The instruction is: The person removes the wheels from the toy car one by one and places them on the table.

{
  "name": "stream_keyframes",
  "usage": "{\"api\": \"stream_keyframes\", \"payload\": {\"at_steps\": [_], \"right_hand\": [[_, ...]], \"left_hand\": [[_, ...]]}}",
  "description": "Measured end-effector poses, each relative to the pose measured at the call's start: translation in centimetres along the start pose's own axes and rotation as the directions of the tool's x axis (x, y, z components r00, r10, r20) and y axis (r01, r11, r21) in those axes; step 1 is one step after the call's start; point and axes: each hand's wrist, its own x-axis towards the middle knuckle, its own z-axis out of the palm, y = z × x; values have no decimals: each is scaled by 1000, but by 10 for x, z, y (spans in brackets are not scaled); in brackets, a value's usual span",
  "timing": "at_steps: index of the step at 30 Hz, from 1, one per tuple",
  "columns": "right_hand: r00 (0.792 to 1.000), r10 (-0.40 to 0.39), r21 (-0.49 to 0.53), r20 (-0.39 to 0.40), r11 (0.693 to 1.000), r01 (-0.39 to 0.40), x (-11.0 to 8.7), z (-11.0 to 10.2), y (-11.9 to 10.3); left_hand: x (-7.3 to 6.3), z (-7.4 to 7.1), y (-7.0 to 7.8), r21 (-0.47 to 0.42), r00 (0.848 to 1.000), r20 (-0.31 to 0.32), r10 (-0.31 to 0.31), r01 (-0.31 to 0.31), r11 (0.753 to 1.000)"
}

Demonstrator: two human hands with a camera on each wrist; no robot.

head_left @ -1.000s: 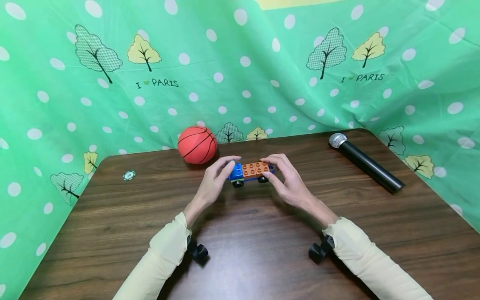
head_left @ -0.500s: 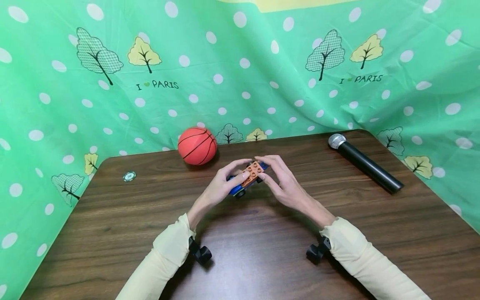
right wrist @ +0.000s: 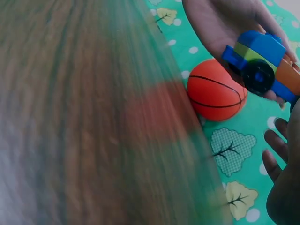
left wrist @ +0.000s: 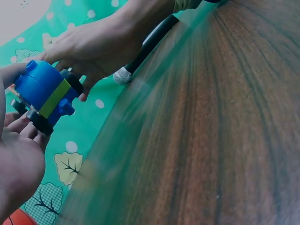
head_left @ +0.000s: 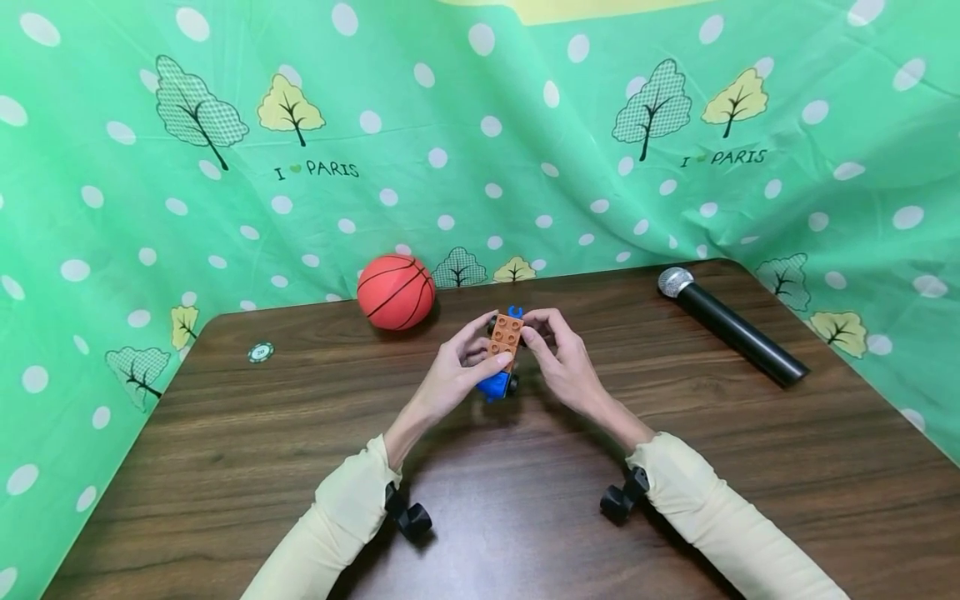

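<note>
A toy building-block truck (head_left: 506, 333) hangs over the table, held in the left hand (head_left: 450, 375). Its blue cab (left wrist: 40, 86) with a lime-green band points toward the person, its studded orange bed away. The left thumb presses across the bed beside the cab, with the other fingers along the far side and underneath. At the rear, near the blue hook (head_left: 515, 312), the right hand (head_left: 566, 358) has its bent thumb and index finger at the truck's right edge; its other fingers (right wrist: 276, 140) are loosely bent. A black front wheel (right wrist: 258, 76) shows in the right wrist view.
An orange-red toy basketball (head_left: 396, 292) sits at the table's back edge. A black microphone (head_left: 731, 325) with a silver head lies at the right. A small round chip (head_left: 261, 352) rests at the left. A green printed cloth (head_left: 480, 100) hangs behind the wooden table (head_left: 247, 467).
Both hands have turned the truck from sideways, through a slant, to nearly lengthwise, cab toward the person. The left hand has shifted right and its thumb now lies over the orange bed.
</note>
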Motion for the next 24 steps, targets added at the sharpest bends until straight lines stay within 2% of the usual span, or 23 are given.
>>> {"api": "stream_keyframes", "payload": {"at_steps": [7, 16, 21, 24], "right_hand": [[998, 59, 99, 12, 993, -60, -2, 9, -1], [995, 95, 74, 34, 993, -97, -4, 15, -3], [996, 91, 86, 4, 992, -91, -5, 18, -4], [996, 83, 97, -36, 992, -79, -5, 20, -5]], "left_hand": [[0, 5, -2, -53, 998, -40, -44, 42, 998], [1, 6, -6, -118, 990, -89, -105, 94, 989], [1, 7, -10, -199, 986, -86, -144, 125, 972], [1, 6, -13, -214, 984, -83, -159, 138, 967]]}}
